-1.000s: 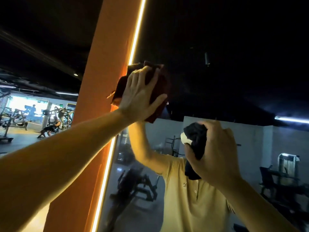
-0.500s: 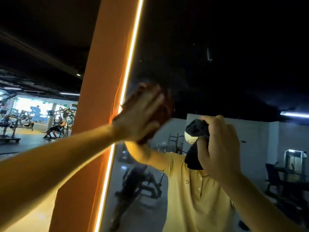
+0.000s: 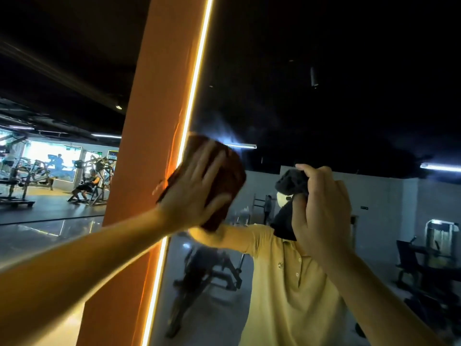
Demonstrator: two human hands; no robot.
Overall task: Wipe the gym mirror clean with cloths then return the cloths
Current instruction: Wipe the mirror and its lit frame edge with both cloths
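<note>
A dim gym is seen, with machines (image 3: 20, 176) at the left and an orange pillar (image 3: 154, 121) edged by a lit strip (image 3: 197, 71) beside the mirror (image 3: 324, 96). The brown cloth (image 3: 224, 176) is pressed flat on the glass just right of the strip under the left hand (image 3: 192, 193), its grip spread, fingers straight. The dark cloth (image 3: 291, 181) is bunched in the right hand (image 3: 321, 211), the grip curled round it; its loose end hangs downward. The brown cloth is blurred, so its long axis cannot be told.
</note>
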